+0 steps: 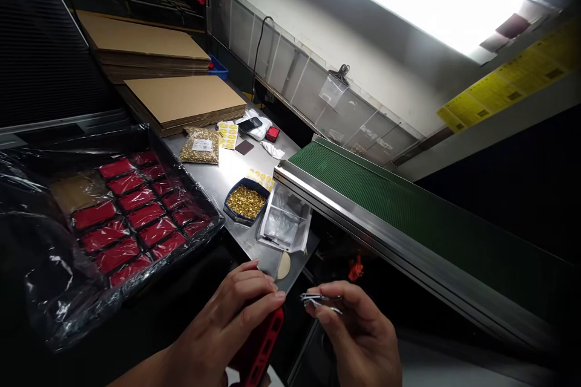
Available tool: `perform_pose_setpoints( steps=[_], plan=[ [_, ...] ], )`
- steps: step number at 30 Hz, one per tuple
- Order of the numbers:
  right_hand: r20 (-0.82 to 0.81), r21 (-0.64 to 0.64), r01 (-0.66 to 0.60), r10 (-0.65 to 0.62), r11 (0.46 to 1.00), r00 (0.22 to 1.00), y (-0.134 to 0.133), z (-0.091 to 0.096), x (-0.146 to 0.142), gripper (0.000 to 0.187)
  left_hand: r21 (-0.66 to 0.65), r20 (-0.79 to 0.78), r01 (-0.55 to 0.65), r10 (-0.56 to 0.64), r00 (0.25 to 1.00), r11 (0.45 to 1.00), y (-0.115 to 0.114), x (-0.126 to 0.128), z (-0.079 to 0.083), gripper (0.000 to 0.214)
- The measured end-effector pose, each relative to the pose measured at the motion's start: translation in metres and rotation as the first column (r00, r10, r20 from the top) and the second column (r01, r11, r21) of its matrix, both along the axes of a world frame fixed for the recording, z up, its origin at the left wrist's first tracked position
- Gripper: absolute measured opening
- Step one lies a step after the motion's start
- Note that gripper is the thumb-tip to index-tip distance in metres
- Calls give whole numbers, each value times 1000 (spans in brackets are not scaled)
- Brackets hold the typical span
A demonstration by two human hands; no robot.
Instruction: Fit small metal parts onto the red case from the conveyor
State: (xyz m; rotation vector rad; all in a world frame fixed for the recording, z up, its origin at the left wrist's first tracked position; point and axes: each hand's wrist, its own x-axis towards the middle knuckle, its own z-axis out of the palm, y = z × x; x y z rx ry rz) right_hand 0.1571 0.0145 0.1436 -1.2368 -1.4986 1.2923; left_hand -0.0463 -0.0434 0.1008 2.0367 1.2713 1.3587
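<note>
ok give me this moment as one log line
left hand: holds red case | right hand: pinches thin metal tool | nearby: blue tray of gold parts, red cases under film

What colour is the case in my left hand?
Red flat case, head view.

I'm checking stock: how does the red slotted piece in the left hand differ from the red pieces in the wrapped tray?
The red slotted piece is single, gripped by the left hand and tilted on edge; the red rectangular pieces are many, lying flat in rows. The held one is bare; those lie under crinkled clear plastic film. Both are red.
</note>
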Motion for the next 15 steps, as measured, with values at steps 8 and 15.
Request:
perform_pose_setpoints(
  steps=[8,15],
  plan=[
    [-67,-82,35,-41,996,997,-7,4,-4,38,-17,5,-18,19,1000,1000,-2,0,1,59],
    [-28,-71,-17,15,997,1000,-6,6,-5,23,-19,-10,-10,10,1000,1000,-2,-1,-1,63]
  ],
)
